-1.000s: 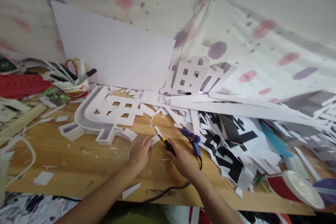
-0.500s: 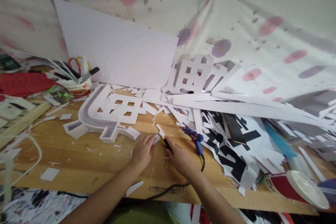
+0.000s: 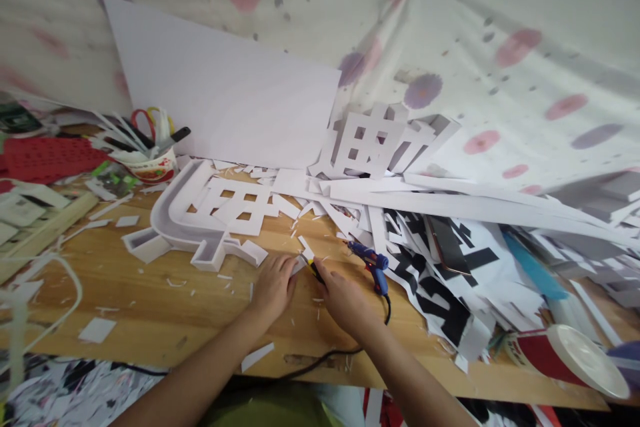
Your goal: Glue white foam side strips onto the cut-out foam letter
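Note:
Near the front middle of the wooden table, my left hand (image 3: 274, 288) is closed on a small white strip (image 3: 299, 265), its fingertips pinching the near end. My right hand (image 3: 344, 297) grips a yellow and black utility knife (image 3: 314, 269), whose tip lies against the white strip. A loose white scrap (image 3: 305, 245) lies just beyond the knife. To the left of my hands sits a white hollow letter shape (image 3: 173, 230) with raised walls. A blue glue gun (image 3: 369, 260) rests on its side just right of my right hand, its black cord running toward me.
White cut-out panels (image 3: 245, 210) and long white strips (image 3: 440, 203) lie farther back. A phone (image 3: 449, 245) sits on black-and-white paper at right. A tub of tools (image 3: 153, 167) stands back left; a red-and-white paper cup (image 3: 560, 357) lies front right. A large white sheet (image 3: 225, 90) leans behind.
Almost nothing differs. Both hands stay in place with the knife at the white strip, and the view has shifted very slightly.

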A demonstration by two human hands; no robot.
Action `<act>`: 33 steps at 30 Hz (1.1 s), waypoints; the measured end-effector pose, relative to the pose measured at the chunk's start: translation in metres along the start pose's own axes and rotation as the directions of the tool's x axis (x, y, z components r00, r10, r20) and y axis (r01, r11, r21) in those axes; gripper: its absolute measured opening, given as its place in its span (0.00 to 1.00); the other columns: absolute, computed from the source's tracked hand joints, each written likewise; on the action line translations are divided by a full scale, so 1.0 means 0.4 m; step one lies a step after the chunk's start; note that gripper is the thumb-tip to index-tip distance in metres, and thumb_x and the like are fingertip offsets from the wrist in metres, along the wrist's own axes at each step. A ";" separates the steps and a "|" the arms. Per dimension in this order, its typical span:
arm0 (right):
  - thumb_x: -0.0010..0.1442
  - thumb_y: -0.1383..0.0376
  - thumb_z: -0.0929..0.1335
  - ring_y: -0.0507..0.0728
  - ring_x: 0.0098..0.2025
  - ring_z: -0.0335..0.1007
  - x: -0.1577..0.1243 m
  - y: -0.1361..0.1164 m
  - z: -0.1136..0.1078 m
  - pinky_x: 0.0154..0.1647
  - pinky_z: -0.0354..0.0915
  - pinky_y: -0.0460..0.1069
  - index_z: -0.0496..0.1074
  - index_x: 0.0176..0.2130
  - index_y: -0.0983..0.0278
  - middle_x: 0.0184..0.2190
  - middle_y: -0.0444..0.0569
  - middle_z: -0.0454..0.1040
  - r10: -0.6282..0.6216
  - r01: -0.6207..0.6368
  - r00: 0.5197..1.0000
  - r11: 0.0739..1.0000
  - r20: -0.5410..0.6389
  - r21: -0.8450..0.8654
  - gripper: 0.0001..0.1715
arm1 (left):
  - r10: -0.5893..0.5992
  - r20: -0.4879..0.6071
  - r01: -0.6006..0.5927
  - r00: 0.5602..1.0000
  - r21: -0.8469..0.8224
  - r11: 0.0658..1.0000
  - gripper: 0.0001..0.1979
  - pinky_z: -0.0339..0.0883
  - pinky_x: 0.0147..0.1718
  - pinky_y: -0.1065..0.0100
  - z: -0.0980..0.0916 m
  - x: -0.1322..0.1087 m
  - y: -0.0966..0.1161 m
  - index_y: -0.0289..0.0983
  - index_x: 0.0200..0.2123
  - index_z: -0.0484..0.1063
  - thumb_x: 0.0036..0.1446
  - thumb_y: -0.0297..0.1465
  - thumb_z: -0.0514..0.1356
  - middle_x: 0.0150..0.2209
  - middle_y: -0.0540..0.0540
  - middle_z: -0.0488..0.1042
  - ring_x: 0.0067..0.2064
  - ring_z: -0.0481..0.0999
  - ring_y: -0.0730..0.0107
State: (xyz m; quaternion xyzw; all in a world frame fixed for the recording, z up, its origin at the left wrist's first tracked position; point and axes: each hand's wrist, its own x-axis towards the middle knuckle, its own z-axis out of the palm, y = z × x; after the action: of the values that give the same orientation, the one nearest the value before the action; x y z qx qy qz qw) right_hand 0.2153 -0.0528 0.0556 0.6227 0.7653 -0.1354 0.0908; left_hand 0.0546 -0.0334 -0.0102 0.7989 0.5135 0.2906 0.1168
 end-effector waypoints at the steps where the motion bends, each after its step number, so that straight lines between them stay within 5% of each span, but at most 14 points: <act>1: 0.62 0.68 0.56 0.59 0.37 0.73 0.000 -0.001 -0.003 0.33 0.64 0.48 0.47 0.63 0.63 0.39 0.54 0.74 -0.013 0.013 1.000 1.000 0.008 -0.024 0.30 | 0.001 0.006 -0.001 1.000 -0.002 1.000 0.10 0.64 0.44 0.58 -0.001 0.004 0.001 0.37 0.41 0.67 0.55 0.26 0.52 0.42 0.43 0.71 0.44 0.68 0.61; 9: 0.62 0.71 0.55 0.60 0.33 0.72 0.002 -0.014 -0.035 0.29 0.64 0.50 0.44 0.63 0.70 0.34 0.59 0.74 -0.094 0.102 0.994 0.976 0.050 -0.194 0.31 | -0.060 0.039 0.059 0.997 0.028 0.998 0.06 0.63 0.41 0.60 0.006 0.022 0.010 0.37 0.35 0.67 0.57 0.28 0.50 0.36 0.43 0.71 0.41 0.67 0.61; 33: 0.59 0.74 0.59 0.58 0.30 0.73 -0.034 0.002 -0.026 0.26 0.63 0.47 0.47 0.62 0.71 0.30 0.55 0.75 -0.111 0.121 0.992 0.956 0.053 -0.268 0.33 | -0.077 -0.052 0.079 0.996 0.039 0.996 0.04 0.63 0.37 0.64 0.013 0.027 0.016 0.38 0.28 0.66 0.52 0.24 0.54 0.31 0.46 0.71 0.37 0.68 0.63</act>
State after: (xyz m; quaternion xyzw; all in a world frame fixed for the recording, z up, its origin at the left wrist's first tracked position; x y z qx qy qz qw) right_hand 0.2192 -0.0621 0.0695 0.5558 0.8101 -0.0462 0.1809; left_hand 0.0657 -0.0259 -0.0074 0.7728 0.5531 0.2953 0.0987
